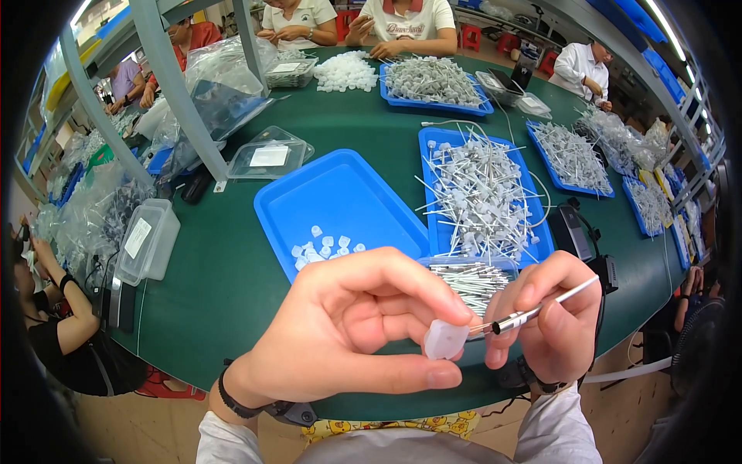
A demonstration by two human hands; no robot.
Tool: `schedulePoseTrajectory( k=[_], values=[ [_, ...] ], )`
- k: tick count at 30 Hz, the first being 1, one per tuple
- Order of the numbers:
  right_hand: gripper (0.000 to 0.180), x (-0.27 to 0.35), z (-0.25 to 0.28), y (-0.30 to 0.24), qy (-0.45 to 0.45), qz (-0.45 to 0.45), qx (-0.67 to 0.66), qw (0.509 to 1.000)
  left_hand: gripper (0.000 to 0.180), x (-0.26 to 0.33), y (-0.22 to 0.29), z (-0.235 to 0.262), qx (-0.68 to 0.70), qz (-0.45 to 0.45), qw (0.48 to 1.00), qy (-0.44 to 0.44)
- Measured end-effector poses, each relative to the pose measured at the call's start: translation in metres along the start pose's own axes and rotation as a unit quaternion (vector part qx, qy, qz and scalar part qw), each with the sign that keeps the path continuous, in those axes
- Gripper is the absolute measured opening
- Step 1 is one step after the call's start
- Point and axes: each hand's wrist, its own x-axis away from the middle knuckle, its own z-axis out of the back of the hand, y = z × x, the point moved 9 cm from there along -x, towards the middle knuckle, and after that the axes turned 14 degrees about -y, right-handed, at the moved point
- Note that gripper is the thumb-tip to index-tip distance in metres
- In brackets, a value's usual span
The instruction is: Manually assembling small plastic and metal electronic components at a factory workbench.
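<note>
In front of me, my left hand (332, 329) pinches a small translucent white plastic cap (445, 340) between thumb and fingers. My right hand (556, 321) grips a slim metal tube (519, 318) with a white stem toward its right end. Thin copper-coloured wires (481, 329) stick out of the tube's dark left end and reach the cap's edge; whether they enter it I cannot tell. Just beyond my hands, a clear box (514, 267) holds many metal pins (473, 286). Several loose white caps (326, 247) lie in the near part of a blue tray (340, 185).
A second blue tray (542, 232) is heaped with white-capped rods. Farther back are another full tray (437, 107) and a pile of white caps (346, 71). Clear plastic boxes (158, 240) and a grey rack post (182, 93) stand left. Co-workers sit around the green table (209, 286).
</note>
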Motion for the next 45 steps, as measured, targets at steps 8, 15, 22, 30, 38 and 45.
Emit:
schedulePoseTrajectory(
  k=[8, 15, 22, 30, 38, 45],
  values=[
    [0.019, -0.001, 0.005, 0.011, 0.0, -0.034, -0.042, 0.999, 0.041, -0.001, -0.001, -0.002, -0.003, 0.008, 1.0, -0.007],
    [0.019, -0.001, 0.004, 0.011, -0.007, -0.014, -0.053, 0.998, 0.042, -0.002, -0.002, -0.003, 0.003, 0.009, 1.0, -0.005],
    [0.022, 0.0, 0.002, 0.015, -0.014, -0.015, -0.098, 0.995, 0.042, -0.003, 0.002, -0.007, -0.029, -0.022, 0.999, -0.032],
    [0.023, 0.001, 0.003, 0.021, -0.012, -0.046, -0.118, 0.992, 0.042, -0.003, 0.006, -0.006, -0.053, -0.052, 0.997, -0.026],
    [0.023, 0.002, 0.001, 0.023, -0.006, -0.064, -0.134, 0.989, 0.04, -0.002, 0.01, -0.007, -0.106, -0.088, 0.989, -0.045],
    [0.023, 0.004, 0.003, 0.03, 0.016, -0.087, -0.159, 0.983, 0.04, 0.0, 0.02, -0.015, -0.248, -0.145, 0.956, -0.067]
  ],
)
